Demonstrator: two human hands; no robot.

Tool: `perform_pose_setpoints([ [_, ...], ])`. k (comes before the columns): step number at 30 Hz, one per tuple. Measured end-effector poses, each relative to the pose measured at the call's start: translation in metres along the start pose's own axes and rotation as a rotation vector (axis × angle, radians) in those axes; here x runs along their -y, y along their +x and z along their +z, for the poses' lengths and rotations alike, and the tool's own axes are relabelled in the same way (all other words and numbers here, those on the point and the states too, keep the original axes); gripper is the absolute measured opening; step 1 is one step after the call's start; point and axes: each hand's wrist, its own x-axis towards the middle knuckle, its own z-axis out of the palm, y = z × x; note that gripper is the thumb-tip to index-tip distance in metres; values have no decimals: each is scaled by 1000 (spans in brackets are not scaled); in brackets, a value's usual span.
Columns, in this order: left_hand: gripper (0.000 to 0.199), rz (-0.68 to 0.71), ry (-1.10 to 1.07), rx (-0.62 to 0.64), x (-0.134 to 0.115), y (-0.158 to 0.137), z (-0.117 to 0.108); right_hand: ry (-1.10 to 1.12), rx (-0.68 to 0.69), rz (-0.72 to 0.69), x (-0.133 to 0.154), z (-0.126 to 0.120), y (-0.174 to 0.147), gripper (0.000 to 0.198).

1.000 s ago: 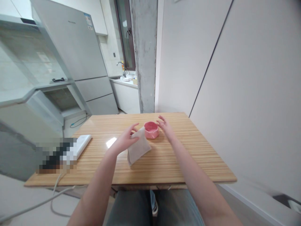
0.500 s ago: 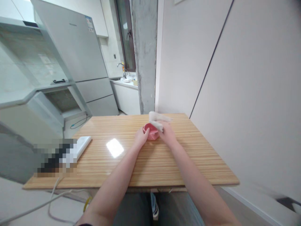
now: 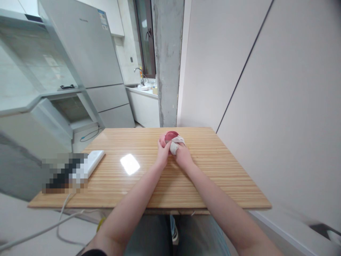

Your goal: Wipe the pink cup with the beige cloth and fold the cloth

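Near the far edge of the wooden table (image 3: 213,174), a small pink bowl-like container (image 3: 171,134) is tilted, its opening facing up and away. My left hand (image 3: 163,150) grips it from the left, with the thumb at the near rim. In my right hand (image 3: 183,155) is a whitish cloth (image 3: 174,148), bunched under closed fingers and pressed against the right side and inside of the container. The fingertips of the right hand are partly hidden by the cloth. Most of the container's near side is covered by the hands.
A white power strip (image 3: 96,159) lies at the table's left, beside a blurred-out dark patch. Its grey cable (image 3: 60,222) hangs over the near left edge. Behind the table stand a grey pillar (image 3: 168,64) and a fridge (image 3: 87,49); a pale wall (image 3: 207,64) runs along the right.
My right hand has brought the cloth down from above the rim to the container's right side and inside. The container has tilted and shifted slightly away, with my left hand still on it.
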Motion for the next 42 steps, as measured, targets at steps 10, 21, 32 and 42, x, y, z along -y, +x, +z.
perform_pose_setpoints([
  [10, 36, 228, 410, 78, -21, 20, -37, -77, 129, -348, -28, 8, 7, 44],
  [21, 44, 124, 77, -68, 11, 0, 4, 22, -26, -199, -29, 19, -3, 42],
  [32, 74, 163, 210, -33, 2, -3, -5, -124, 46, -149, -27, 16, -5, 40],
  [42, 75, 269, 334, 77, -16, 6, -29, -48, 73, -259, -25, 8, -3, 39],
])
